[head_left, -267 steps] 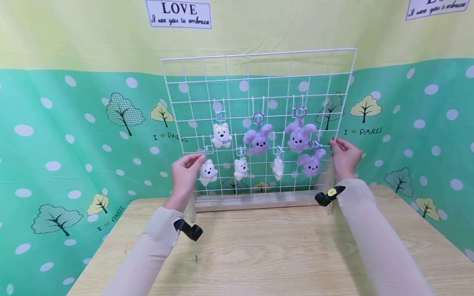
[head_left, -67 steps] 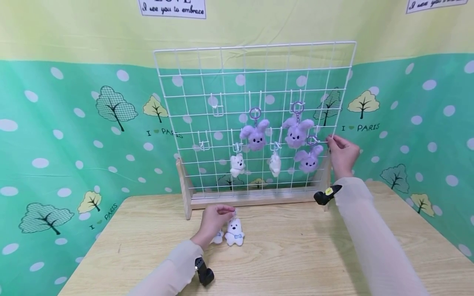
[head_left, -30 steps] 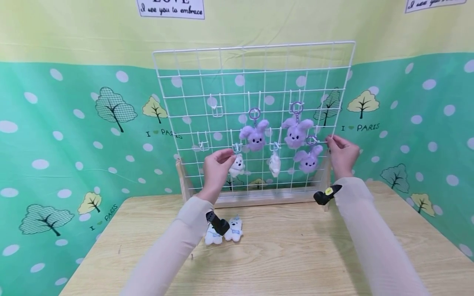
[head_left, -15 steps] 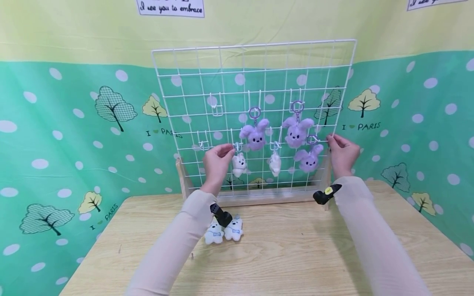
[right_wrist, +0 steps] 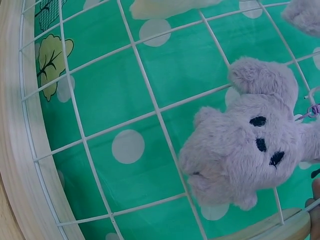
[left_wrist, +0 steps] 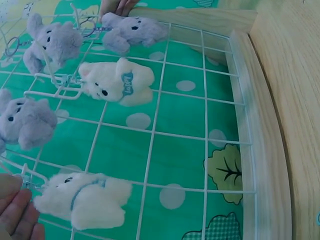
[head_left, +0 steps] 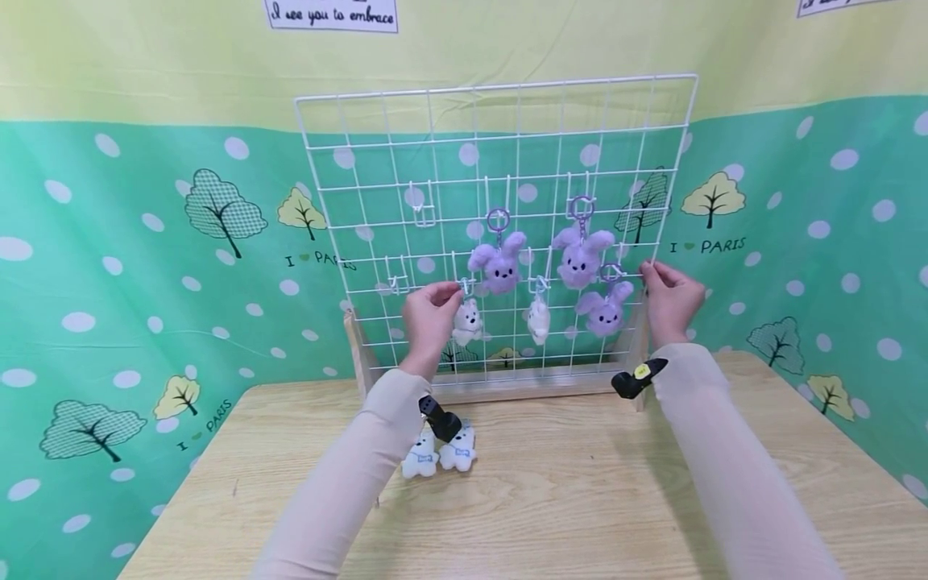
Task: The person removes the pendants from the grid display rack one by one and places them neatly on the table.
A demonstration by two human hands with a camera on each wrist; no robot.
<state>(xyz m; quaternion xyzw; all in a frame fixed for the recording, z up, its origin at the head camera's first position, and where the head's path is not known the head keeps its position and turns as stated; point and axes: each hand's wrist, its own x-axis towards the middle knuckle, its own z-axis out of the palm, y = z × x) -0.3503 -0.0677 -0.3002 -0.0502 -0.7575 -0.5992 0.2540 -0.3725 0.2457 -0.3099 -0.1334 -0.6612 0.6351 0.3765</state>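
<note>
My left hand [head_left: 428, 322] pinches the clasp at the top of a white plush bear keychain [head_left: 469, 324], which hangs at a lower hook of the white wire grid [head_left: 500, 88]. In the left wrist view, the fingertips [left_wrist: 21, 207] are at the metal clasp beside this bear's head. My right hand [head_left: 674, 304] grips the grid's right edge with thumb and fingers. Another white bear keychain [head_left: 538, 322] hangs further right. Three purple bunny keychains hang on hooks: one upper middle [head_left: 499, 270], one upper right [head_left: 582, 262], one lower right [head_left: 605, 312] near my right hand.
Two white bear keychains lie on the wooden table [head_left: 551, 499], one [head_left: 419, 461] left of the other [head_left: 460, 455], partly behind the left wrist's black camera [head_left: 440, 419]. Bare hooks [head_left: 424, 214] remain at the grid's left. A wooden stand [head_left: 353, 346] supports the grid.
Two white bears came off the left hooks and now lie on the table. My left hand rose from the table to the third bear's clasp. My right hand stayed at the grid edge.
</note>
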